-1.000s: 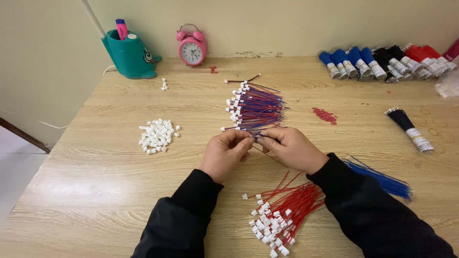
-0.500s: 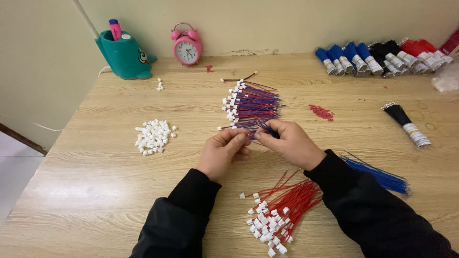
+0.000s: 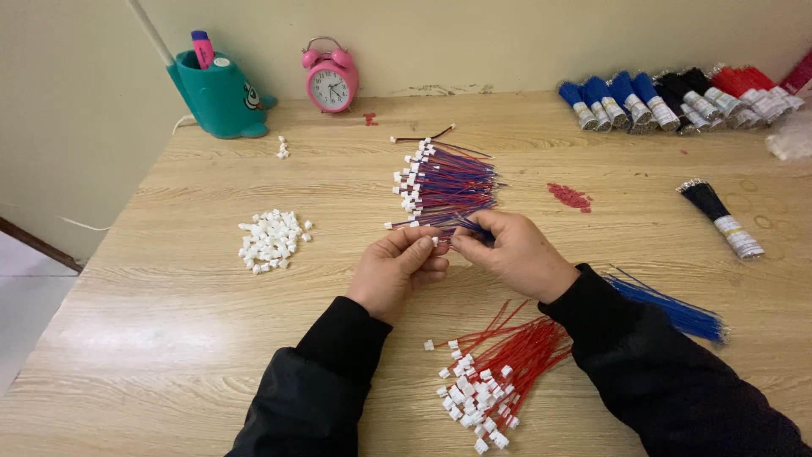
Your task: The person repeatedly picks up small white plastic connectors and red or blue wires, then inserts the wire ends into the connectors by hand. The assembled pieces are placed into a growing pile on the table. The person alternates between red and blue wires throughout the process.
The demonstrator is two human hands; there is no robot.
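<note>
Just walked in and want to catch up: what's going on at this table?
A person in black sleeves holds a small white connector between the left hand and right hand, fingers pinched together over the wooden table. Just beyond the hands lies a pile of red-and-blue wires with white connectors. A pile of red wires lies near the sleeves, loose blue wires to the right, and a heap of white connectors to the left.

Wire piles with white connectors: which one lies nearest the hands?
The mixed red-and-blue pile, just beyond the hands' fingertips. The all-red pile lies closer to the person, between the sleeves.
</note>
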